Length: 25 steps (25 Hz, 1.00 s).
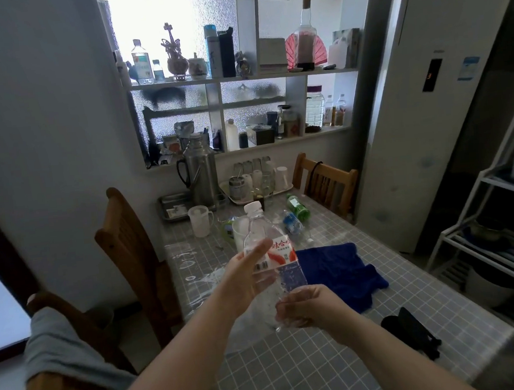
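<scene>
A clear plastic water bottle (269, 243) with a white cap and a red-and-white label is held above the table, tilted slightly. My left hand (244, 273) wraps round its middle, thumb across the label. My right hand (306, 307) grips the bottle's base from below, fingers curled round it. A blue cloth (340, 268) lies crumpled on the tiled table (296, 371) just right of the bottle.
Farther back lie two plastic bottles (296, 214) on their sides, with a white measuring jug (201, 220), a steel thermos (200, 173) and a tray of cups (257, 179). A black object (411, 333) lies at the right edge. Wooden chairs (129, 246) flank the table.
</scene>
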### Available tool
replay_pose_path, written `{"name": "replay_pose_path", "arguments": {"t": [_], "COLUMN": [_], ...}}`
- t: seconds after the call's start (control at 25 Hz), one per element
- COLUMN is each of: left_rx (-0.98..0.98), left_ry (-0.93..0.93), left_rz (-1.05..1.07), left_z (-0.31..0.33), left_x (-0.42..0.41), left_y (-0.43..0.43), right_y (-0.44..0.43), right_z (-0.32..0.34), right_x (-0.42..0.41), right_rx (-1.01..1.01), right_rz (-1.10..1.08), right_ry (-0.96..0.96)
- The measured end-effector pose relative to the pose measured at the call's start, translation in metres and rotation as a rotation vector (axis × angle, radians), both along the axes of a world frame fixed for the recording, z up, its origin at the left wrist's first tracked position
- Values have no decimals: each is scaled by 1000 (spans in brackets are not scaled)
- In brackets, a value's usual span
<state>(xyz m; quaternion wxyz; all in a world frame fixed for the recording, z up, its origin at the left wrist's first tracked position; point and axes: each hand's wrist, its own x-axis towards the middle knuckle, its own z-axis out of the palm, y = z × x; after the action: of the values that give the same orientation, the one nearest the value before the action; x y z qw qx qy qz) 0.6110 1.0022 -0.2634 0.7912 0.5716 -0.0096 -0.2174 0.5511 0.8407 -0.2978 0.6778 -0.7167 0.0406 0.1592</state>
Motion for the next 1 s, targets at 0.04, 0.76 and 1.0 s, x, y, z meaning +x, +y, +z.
{"name": "replay_pose_path", "arguments": {"t": [0.04,0.76,1.0], "left_rx": [5,38,86], "left_ry": [-28,-163,-168], "left_rz": [41,105,-8], "left_z": [0,3,6], "left_x": [0,-11,-20], "left_y": [-1,8,-9], "right_y": [1,-1,-4], "right_z": [-1,42,88], "right_x": [-1,21,48], "right_rx": [3,264,433], "right_rz": [5,-63,-67], "right_ry": [0,-121,-209]}}
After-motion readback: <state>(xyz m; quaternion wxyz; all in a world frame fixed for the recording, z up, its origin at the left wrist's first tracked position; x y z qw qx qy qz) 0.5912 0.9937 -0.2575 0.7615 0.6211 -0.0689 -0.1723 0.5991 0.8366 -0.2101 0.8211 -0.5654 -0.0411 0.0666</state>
